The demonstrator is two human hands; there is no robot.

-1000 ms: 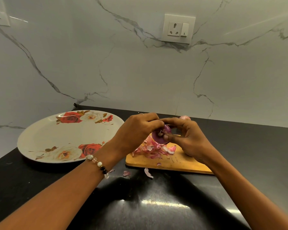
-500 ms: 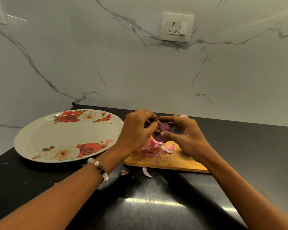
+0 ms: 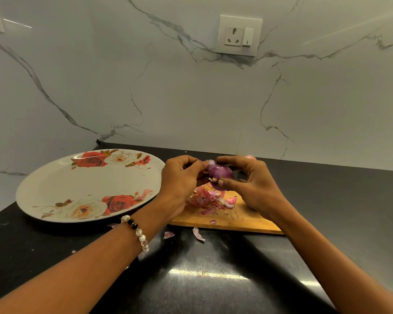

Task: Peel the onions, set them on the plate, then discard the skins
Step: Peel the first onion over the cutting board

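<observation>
The onion [image 3: 220,172], purple and partly stripped, is held in the air between both hands, just above the far end of the wooden cutting board [image 3: 236,219]. The right hand [image 3: 255,189] cradles it from the right and below, thumb pressed at its root end and index finger arched over the top. The left hand [image 3: 179,180] closes in from the left with its fingertips pinched at the onion's upper left edge, seemingly on a flap of skin, though the fingers hide the exact contact. A bead bracelet [image 3: 136,234] circles the left wrist.

Below the hands, a heap of pink skins [image 3: 208,199] lies on the board, and a few loose scraps [image 3: 197,234] sit on the black desk [image 3: 349,200] just in front of it. The floral plate [image 3: 86,189] rests on the desk to the left, beside the board, with one small pink scrap near its right rim. Another pale onion [image 3: 250,157] peeks out behind the right hand, near the marble wall [image 3: 191,98].
</observation>
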